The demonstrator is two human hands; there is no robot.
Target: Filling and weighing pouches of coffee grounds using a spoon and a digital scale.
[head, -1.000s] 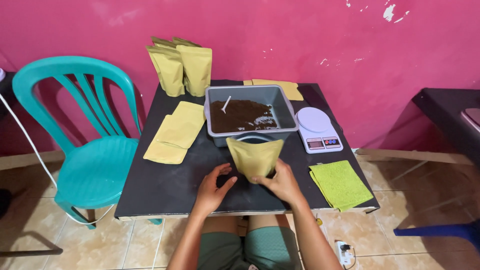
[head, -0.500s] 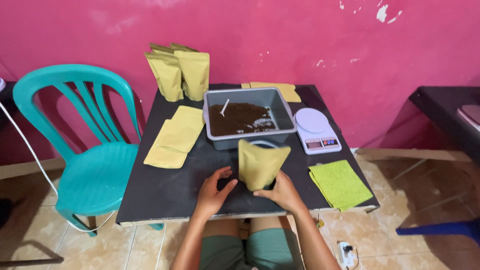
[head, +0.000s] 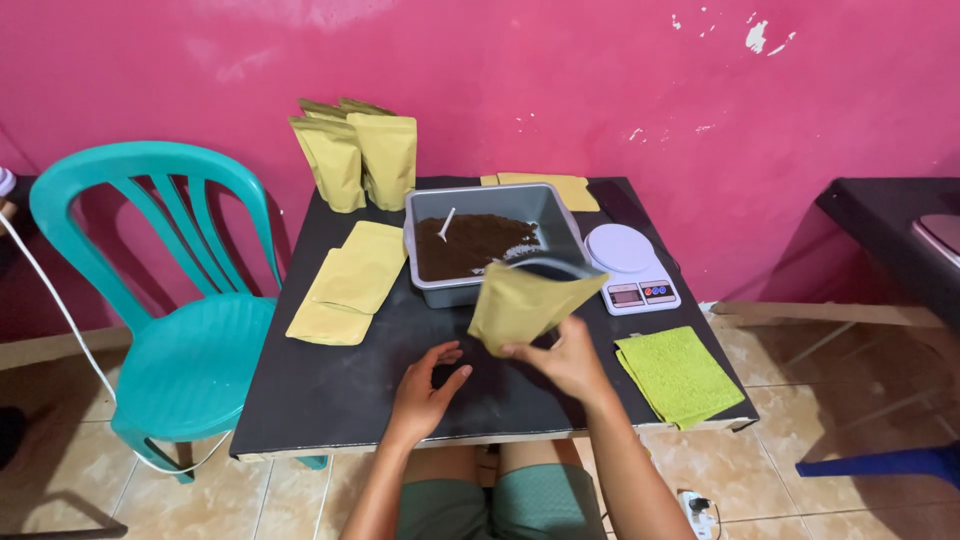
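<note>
Lifted and tipped since half a second ago, the open-mouthed mustard-yellow paper pouch [head: 527, 303] now hangs above the black square table [head: 330, 400], its mouth pointing to about 1 o'clock, its long axis running from 7 to 1. Its lower edge is pinched by the right hand [head: 566, 357], while the left hand [head: 426, 379] has let go and rests at 9 o'clock of it with fingers loosely spread, holding nothing. Farther off, at 12 o'clock, sits the grey plastic tub of dark brown powder [head: 480, 240] with a small white scoop [head: 446, 224], and the white digital kitchen scale [head: 630, 265] lies at 2 o'clock of the pouch.

Black table [head: 330, 390], grey tray [head: 545, 215], scale [head: 632, 265], green cloth [head: 678, 374], flat pouches [head: 350, 283]
</note>
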